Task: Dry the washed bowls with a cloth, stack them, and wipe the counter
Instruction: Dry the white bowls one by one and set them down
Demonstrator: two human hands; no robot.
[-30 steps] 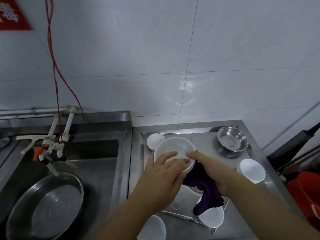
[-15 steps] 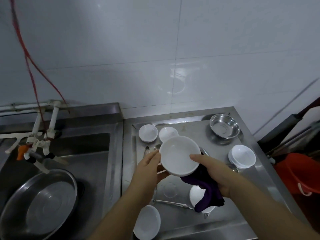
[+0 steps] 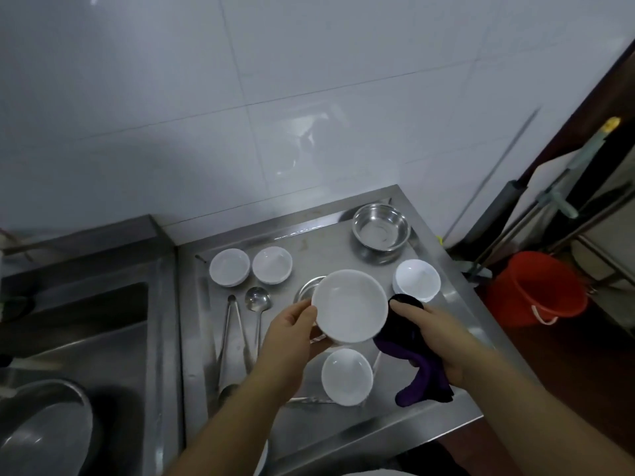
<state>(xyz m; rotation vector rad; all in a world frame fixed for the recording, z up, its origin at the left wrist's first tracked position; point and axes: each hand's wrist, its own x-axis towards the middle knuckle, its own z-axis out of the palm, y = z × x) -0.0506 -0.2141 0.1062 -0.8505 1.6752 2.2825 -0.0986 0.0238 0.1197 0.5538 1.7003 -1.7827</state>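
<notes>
A white bowl (image 3: 350, 305) is pinched at its rim by the left hand (image 3: 295, 334) above the counter's (image 3: 429, 412) middle. A purple cloth (image 3: 417, 365) is gripped by the right hand (image 3: 436, 334). The wet bowl could be dropped if that pinch slackens.

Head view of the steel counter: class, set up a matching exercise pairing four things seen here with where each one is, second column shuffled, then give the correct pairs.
Things
1. large white bowl
2. purple cloth
3. steel bowl
4. red bucket

Places
A. on the floor, right of the counter
B. back right corner of the counter
C. held up between both hands
D. gripped in the right hand

Pairs: 1-C, 2-D, 3-B, 4-A. The left hand holds the large bowl's left rim.
</notes>
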